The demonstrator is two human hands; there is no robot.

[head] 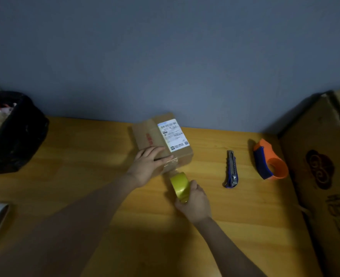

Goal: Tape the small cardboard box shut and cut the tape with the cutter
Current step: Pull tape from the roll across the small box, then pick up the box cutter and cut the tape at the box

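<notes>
Right fingers (193,185) around tape roll (179,185)

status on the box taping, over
Left hand flat on small box, pinning tape end. Right hand gripping tape roll at box's near edge. Cutter untouched on table, nothing blocking.

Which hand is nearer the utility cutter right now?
Right. The right hand grips the yellow tape roll, just left of the cutter. The left hand presses on the small box, farther left.
</notes>
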